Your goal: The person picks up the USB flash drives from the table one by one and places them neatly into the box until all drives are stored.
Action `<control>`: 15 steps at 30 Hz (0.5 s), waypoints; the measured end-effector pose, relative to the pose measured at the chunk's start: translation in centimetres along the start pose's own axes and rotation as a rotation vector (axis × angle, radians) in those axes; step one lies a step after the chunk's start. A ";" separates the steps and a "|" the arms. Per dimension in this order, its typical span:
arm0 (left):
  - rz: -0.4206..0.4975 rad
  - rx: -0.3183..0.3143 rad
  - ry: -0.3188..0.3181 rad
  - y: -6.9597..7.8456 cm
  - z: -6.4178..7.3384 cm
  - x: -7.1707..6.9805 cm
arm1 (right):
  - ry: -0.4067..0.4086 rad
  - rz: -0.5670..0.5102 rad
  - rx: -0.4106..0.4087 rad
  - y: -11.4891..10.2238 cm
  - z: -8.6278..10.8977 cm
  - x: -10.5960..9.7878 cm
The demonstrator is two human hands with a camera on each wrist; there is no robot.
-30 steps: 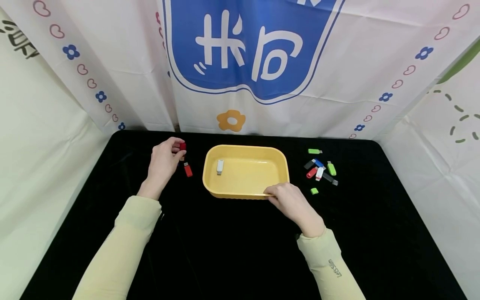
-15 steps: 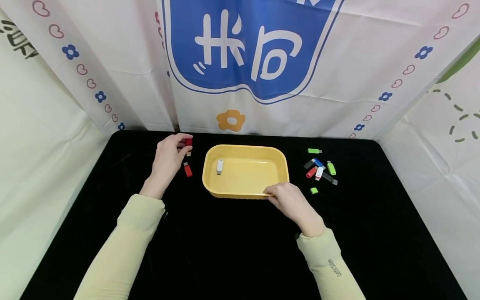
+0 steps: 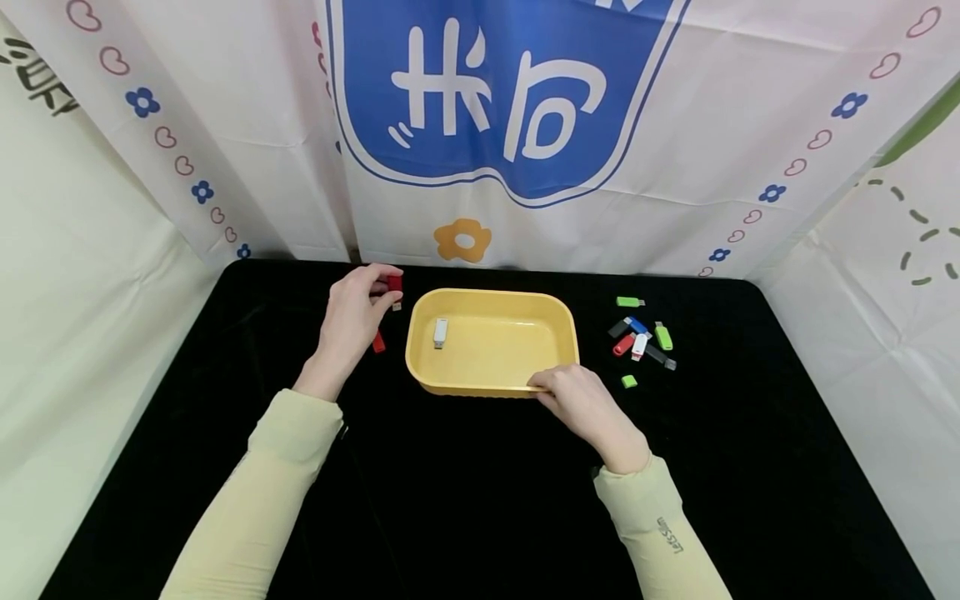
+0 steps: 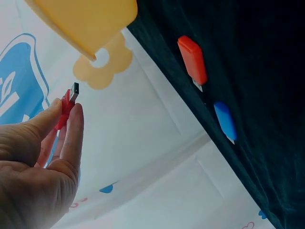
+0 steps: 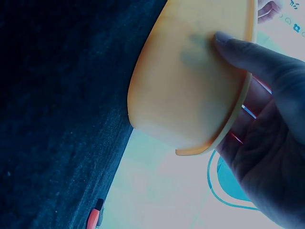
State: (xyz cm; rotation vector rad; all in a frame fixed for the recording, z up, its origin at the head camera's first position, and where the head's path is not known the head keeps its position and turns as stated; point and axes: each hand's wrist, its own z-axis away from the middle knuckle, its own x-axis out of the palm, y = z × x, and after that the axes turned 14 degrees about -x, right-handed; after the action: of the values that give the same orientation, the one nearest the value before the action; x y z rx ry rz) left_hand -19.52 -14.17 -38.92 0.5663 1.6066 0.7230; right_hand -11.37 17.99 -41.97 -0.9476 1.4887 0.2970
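My left hand [image 3: 352, 312] pinches a red USB stick [image 3: 395, 285] between thumb and fingers, just left of the yellow tray [image 3: 465, 388]. In the left wrist view its metal plug [image 4: 75, 91] points up out of the fingertips. On the tray's near right corner my right hand [image 3: 581, 404] grips the rim, thumb outside and fingers over the edge. A white USB stick [image 3: 440, 333] lies inside the tray at the left. Another red USB stick [image 3: 378, 342] rests on the table, partly hidden by my left hand. The left wrist view also has a blue USB stick [image 4: 225, 120] beside it.
Right of the tray lies a loose group: a green stick [image 3: 663, 337], a red stick [image 3: 624, 345], a white stick [image 3: 639, 347], a blue stick [image 3: 637, 326] and several others. A small green piece [image 3: 629, 382] sits nearer. A printed curtain [image 3: 285, 192] hangs behind the black table [image 3: 480, 500].
My left hand has moved right toward the tray with the red USB stick, now covering part of the other red stick. The right hand and tray have stayed put.
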 end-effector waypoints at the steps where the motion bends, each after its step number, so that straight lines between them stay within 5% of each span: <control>1: 0.001 0.000 -0.001 0.1 0.0 0.1 | 0.000 0.000 -0.001 0.0 0.0 0.0; 15: 0.009 0.030 -0.052 2.2 0.4 1.9 | -0.002 0.003 0.002 0.0 -0.1 0.0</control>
State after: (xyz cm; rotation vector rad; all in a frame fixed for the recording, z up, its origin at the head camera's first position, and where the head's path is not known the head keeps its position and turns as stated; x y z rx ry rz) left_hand -19.45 -11.23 -38.59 0.6100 1.5698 0.6866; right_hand -11.42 17.95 -41.97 -0.9428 1.4887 0.2984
